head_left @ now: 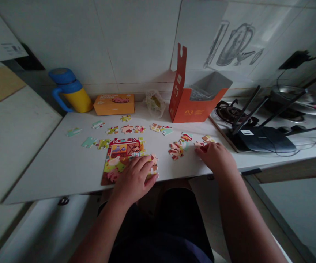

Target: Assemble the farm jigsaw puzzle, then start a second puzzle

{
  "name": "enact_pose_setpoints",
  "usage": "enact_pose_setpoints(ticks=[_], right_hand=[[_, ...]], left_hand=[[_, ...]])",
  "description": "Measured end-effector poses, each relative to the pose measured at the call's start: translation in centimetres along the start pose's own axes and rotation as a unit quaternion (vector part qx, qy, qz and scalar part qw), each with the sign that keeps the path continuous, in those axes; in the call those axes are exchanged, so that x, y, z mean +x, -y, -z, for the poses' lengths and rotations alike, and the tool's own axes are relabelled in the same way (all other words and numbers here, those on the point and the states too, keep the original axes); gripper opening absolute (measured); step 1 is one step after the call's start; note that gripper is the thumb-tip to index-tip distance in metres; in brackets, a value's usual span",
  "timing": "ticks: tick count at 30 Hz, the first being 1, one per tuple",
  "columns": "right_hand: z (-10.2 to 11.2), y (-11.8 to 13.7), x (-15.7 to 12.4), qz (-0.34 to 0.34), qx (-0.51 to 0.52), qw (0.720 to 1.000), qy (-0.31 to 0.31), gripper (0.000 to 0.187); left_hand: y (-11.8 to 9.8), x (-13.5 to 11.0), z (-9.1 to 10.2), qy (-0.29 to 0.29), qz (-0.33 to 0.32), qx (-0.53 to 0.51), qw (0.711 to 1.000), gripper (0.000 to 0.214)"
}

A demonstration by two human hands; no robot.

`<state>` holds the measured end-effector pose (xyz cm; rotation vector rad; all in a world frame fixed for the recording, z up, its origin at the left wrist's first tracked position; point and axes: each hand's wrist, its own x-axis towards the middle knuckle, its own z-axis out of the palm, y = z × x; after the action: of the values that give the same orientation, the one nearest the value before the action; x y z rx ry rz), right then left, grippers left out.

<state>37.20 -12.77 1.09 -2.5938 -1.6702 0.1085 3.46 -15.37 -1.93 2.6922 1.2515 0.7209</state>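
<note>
A partly joined jigsaw puzzle [116, 149] with a red barn and farm animals lies near the front edge of the white table. My left hand [134, 179] rests over its lower right part, fingers stretched out and thumb apart, hiding some of the picture. Farther right, my right hand [215, 155] has its fingertips closed on a puzzle piece [199, 144], which is partly covered. Close by are a tan piece [208, 138], a small red-and-orange piece [186, 136] and a cluster of brown-and-pink pieces [175, 149].
Loose pieces [127, 129] are spread behind the puzzle. Along the wall stand a blue-and-yellow jug [77, 95], an orange box [114, 105], a clear plastic bag [154, 103] and an open red box [196, 110]. A black router [264, 138] and a gas burner [233, 112] are at right.
</note>
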Motion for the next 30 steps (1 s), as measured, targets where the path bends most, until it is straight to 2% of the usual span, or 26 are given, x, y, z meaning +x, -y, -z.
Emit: enact_pose_setpoints(ticks=[5,9,12,14,17,23,26,30], right_hand=[[-0.6,-2.0,1.5,0.038,0.046,0.998,0.029,0.040],[-0.9,-3.0,2.0,0.055,0.076,0.995,0.028,0.036],[-1.0,-3.0,1.8,0.071,0.140,0.988,0.002,0.027],[-1.2,-2.4,1.3,0.083,0.221,0.971,-0.037,0.035],[-1.4,-0.4,0.5,0.119,0.347,0.929,-0.047,0.051],[-1.4,6.9,-0.9,0.224,0.477,0.843,0.105,0.038],[-2.0,9.6,-0.9,0.256,0.472,0.835,0.119,0.031],[-3.1,10.3,-0.6,0.256,0.431,0.860,0.095,0.030]], left_hand=[[-0.2,-0.1,0.0,-0.012,-0.003,0.000,1.000,0.034],[-0.2,-0.2,0.0,-0.008,0.001,0.000,1.000,0.033],[-0.2,-0.2,0.0,-0.007,0.003,-0.001,1.000,0.033],[-0.2,-0.2,0.0,-0.009,0.003,-0.001,1.000,0.033],[-0.1,-0.2,0.1,-0.011,0.002,-0.001,1.000,0.033],[-0.2,-0.1,0.0,-0.011,0.001,0.014,1.000,0.026],[-0.2,-0.2,-0.1,-0.012,0.003,0.027,1.000,0.028],[-0.3,-0.3,-0.1,-0.012,0.007,0.023,1.000,0.031]])
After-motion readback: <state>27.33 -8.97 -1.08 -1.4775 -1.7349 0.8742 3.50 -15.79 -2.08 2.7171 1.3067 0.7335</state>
